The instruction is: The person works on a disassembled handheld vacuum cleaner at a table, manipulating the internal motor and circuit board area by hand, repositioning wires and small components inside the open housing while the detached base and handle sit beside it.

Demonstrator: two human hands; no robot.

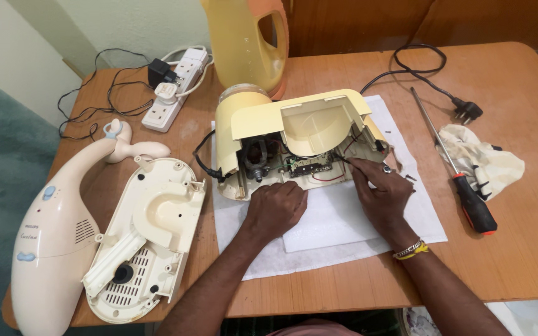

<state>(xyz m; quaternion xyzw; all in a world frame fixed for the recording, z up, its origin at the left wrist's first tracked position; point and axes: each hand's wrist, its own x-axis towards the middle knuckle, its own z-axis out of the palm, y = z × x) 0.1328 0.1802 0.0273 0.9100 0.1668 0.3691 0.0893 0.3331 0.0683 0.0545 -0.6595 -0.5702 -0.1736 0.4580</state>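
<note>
A: What surface?
B: A worn wooden table (518,249) by a pale wall, white cloth (344,224) spread across it.
A: The hands?
B: The left hand (276,208) — curled closed — braces the opened cream plastic appliance base (294,140) mid-cloth; the right hand (382,194) pinches a thin dark wire (344,160) inside.

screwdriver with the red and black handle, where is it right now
In the head view the screwdriver lies on the wooden table, right of the white cloth and the right hand, beside a crumpled rag.
</note>
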